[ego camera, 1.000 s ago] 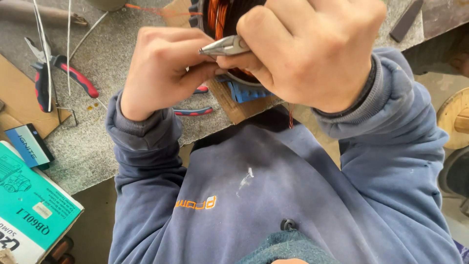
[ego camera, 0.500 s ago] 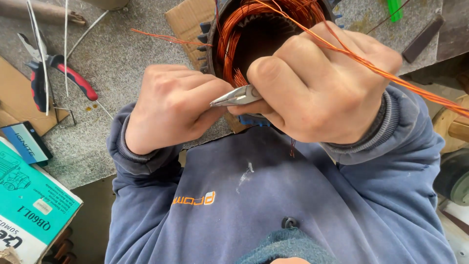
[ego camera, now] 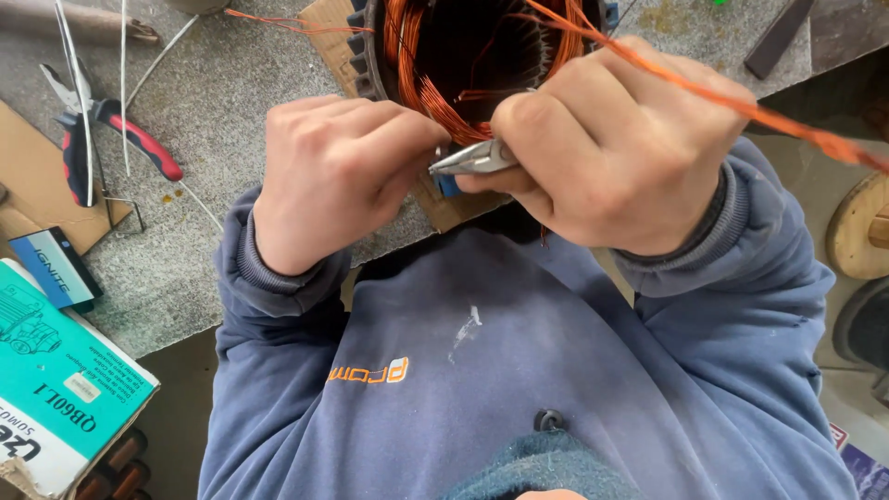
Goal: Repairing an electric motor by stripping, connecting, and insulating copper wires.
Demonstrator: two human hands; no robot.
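Note:
A round motor stator wound with copper wire stands on the grey bench in front of me. My right hand is closed around metal pliers, whose jaws point left at the stator's near rim. My left hand is curled beside the jaws, its fingertips pinching at the copper winding there; what it grips is hidden by the fingers. A strand of orange copper wire runs from the stator over my right hand and off to the right.
Red-handled pliers and thin metal rods lie at the bench's left. A teal cardboard box and a small dark blue box sit lower left. Cardboard lies at the left edge. A wooden disc is at right.
The view has shifted down, bringing the stator and both hands lower and nearer. The hands stay together at the stator's near rim, pliers still in my right hand.

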